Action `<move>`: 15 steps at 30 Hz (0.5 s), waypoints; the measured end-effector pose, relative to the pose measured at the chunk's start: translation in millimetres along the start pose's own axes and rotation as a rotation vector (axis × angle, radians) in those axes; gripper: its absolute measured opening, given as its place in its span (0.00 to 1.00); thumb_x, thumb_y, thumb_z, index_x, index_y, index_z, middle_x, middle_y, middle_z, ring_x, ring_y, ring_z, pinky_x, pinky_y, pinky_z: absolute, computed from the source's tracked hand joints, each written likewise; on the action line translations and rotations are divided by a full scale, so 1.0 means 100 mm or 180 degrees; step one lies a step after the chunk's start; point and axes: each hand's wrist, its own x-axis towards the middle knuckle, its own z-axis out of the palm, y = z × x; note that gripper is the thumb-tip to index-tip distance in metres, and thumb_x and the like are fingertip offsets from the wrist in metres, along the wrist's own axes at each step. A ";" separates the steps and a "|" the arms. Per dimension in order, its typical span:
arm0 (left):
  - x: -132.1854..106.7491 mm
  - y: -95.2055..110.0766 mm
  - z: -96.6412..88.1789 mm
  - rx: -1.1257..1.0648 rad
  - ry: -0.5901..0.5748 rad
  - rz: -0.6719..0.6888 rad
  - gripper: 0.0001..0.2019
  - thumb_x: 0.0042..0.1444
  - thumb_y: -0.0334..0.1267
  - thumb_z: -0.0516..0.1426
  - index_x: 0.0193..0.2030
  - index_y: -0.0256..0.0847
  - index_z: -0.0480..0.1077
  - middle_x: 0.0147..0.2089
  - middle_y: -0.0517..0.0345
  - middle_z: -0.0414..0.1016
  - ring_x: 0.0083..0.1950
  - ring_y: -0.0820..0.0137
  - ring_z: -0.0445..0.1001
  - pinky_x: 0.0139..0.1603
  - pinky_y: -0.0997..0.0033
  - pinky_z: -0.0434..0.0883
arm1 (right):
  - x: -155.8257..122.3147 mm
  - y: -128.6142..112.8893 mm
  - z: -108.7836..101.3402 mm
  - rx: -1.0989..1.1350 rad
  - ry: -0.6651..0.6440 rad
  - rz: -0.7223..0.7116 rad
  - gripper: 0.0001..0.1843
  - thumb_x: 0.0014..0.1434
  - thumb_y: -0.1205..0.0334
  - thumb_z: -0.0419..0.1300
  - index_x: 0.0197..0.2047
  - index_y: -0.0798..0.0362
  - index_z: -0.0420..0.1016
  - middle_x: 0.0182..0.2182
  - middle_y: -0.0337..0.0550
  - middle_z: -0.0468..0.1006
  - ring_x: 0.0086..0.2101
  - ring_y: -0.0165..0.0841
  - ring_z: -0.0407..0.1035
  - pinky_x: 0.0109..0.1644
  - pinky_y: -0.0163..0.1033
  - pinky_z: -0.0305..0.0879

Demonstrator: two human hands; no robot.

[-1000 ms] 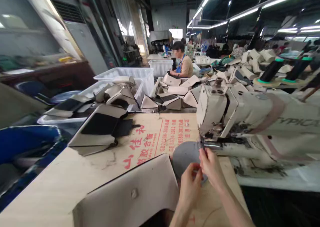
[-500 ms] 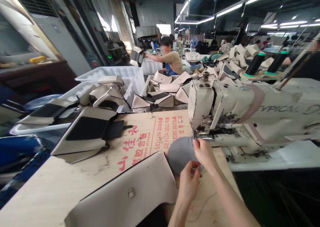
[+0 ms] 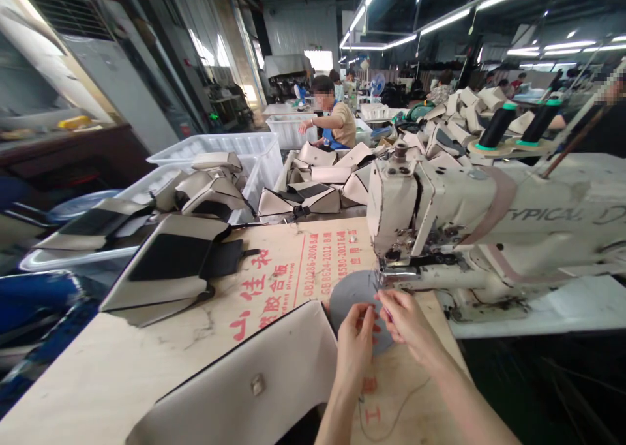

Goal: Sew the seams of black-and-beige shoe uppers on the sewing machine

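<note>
My left hand [image 3: 358, 339] is closed in a pinch over a grey disc [image 3: 348, 296]; what its fingers hold, if anything, is too small to make out. Just right of it, my right hand [image 3: 405, 321] is curled shut near the disc's edge, and a tiny dark bit shows at its fingers. Above both hands is the needle area of a white sewing machine [image 3: 391, 197]. A beige bag piece [image 3: 229, 373] with dark edging and a small square fitting lies left of my left forearm. Loose thread [image 3: 391, 435] trails on the plywood table [image 3: 186, 360].
A beige bag with a black panel [image 3: 166, 257] lies on the table's left. White crates [image 3: 215, 143] full of such bags stand beyond it. Behind them sits a co-worker [image 3: 342, 122]. Black thread spools [image 3: 497, 126] stand above the machine.
My right hand has come down from the needle area toward me. My left hand has shifted slightly left. The co-worker's hand has let go of the bag it held up.
</note>
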 end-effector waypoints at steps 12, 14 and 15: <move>-0.21 -0.08 0.01 -0.0309 -0.0097 -0.0246 0.16 0.54 0.50 0.51 0.34 0.37 0.66 0.26 0.62 0.67 0.25 0.75 0.64 0.24 0.79 0.60 | -0.40 0.16 0.19 0.1877 -0.0092 0.0391 0.23 0.50 0.45 0.61 0.37 0.59 0.70 0.22 0.34 0.59 0.19 0.18 0.48 0.19 0.25 0.42; -0.24 -0.10 0.02 -0.0312 -0.0149 -0.0244 0.15 0.54 0.49 0.51 0.33 0.37 0.66 0.26 0.61 0.67 0.25 0.76 0.63 0.24 0.80 0.60 | -0.35 0.13 0.21 0.1902 -0.0031 0.0283 0.24 0.48 0.46 0.64 0.40 0.57 0.69 0.23 0.33 0.59 0.20 0.18 0.48 0.18 0.24 0.43; -0.24 -0.12 0.02 -0.0297 -0.0160 -0.0227 0.15 0.54 0.49 0.51 0.33 0.37 0.66 0.26 0.61 0.67 0.25 0.76 0.63 0.24 0.80 0.60 | -0.32 0.12 0.22 0.1848 0.0015 0.0217 0.24 0.48 0.45 0.63 0.39 0.56 0.68 0.23 0.33 0.59 0.19 0.18 0.48 0.17 0.25 0.41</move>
